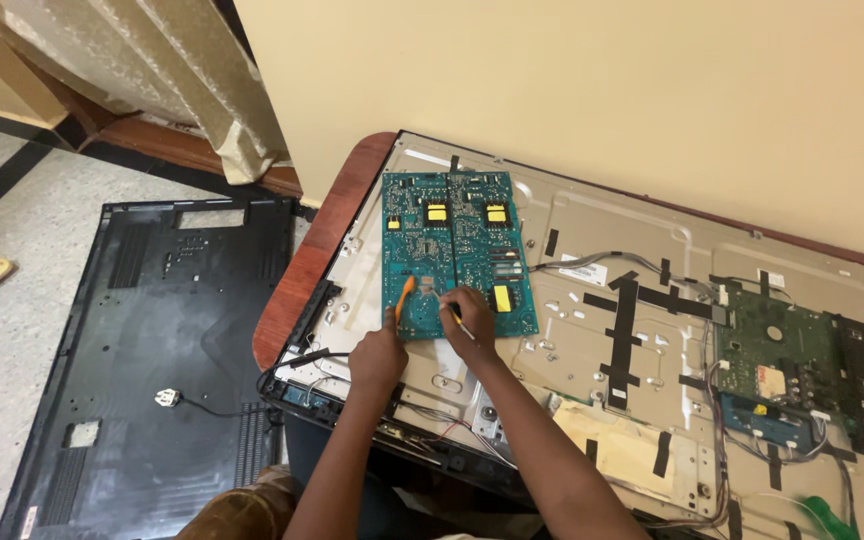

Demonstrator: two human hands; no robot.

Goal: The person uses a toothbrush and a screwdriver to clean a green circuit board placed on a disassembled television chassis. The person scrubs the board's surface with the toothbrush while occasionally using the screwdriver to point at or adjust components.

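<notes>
Opened flat-panel television [592,330] lies face down on a reddish wooden table [297,270], metal chassis exposed. Two teal circuit boards [457,250] sit side by side at the upper left of the chassis, yellow components on them. Left hand [377,355] holds an orange-tipped tool [405,293] against the lower edge of the left board. Right hand [467,320] grips a yellow-handled tool [455,316], tip on the same area. Green main board [787,365] far right, wires and black tape strips [622,320] between. Black plastic back cover [152,350] lies on the speckled floor, left of the table. Curtain [152,70] hangs above it.
</notes>
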